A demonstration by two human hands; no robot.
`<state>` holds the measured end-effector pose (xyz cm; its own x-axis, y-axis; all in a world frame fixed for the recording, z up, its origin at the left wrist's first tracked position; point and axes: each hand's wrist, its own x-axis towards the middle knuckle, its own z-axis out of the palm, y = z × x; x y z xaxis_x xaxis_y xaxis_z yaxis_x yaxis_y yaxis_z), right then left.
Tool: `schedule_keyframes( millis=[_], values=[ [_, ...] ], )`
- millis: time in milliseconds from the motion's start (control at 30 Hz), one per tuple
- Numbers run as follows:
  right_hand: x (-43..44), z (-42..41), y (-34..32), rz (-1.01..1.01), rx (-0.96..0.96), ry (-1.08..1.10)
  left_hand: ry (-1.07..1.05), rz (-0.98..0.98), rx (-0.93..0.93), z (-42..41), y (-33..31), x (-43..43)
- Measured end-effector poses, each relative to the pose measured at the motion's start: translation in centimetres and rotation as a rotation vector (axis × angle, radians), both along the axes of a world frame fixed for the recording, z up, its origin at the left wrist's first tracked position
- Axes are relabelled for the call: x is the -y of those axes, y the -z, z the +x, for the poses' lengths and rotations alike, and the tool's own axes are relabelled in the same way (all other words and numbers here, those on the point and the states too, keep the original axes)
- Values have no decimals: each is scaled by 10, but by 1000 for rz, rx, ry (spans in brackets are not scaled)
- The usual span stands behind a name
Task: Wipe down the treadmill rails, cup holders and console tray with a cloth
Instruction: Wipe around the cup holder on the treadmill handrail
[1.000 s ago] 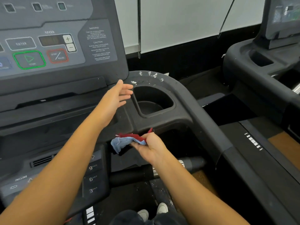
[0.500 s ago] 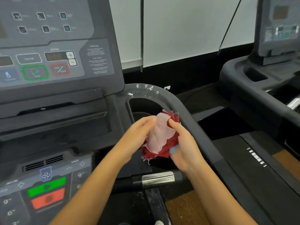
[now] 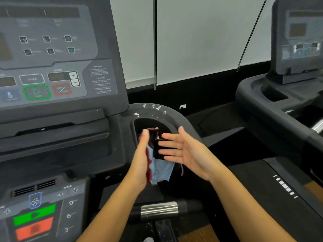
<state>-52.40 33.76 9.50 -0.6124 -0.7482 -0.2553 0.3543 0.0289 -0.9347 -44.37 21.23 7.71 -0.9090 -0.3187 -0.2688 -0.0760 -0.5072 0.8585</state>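
A red, light blue and dark cloth hangs in front of the right cup holder of the treadmill. My left hand grips the cloth from its left side, thumb up. My right hand is spread flat with straight fingers just right of the cloth, and its fingertips touch the dark part. White specks lie on the curved black rail around the cup holder. The console tray runs to the left under the display panel.
The control panel with green and red buttons stands at upper left, and a lower keypad is at bottom left. A chrome pulse grip bar crosses below my hands. A second treadmill stands to the right.
One second ago my right hand alone held the cloth low. Both hands then bunched it together. Now my right hand has let go and opened flat, and my left hand keeps the cloth.
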Motion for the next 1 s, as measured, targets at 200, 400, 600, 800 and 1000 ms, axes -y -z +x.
schedule_keyframes(
  millis=[200,400,600,800,1000],
  values=[
    [7,-48,21,367,-497,265,-231,-7,87,-17,-2,39],
    [27,-88,48,631,-859,259,-255,-1234,145,-50,36,73],
    [49,-117,78,933,-1107,92,47,-1717,516,-79,83,70],
    [47,-122,86,934,-1194,101,24,-1619,534,-121,71,109],
    [47,-123,86,893,-1174,121,-39,-1464,475,-103,67,96]
  ],
)
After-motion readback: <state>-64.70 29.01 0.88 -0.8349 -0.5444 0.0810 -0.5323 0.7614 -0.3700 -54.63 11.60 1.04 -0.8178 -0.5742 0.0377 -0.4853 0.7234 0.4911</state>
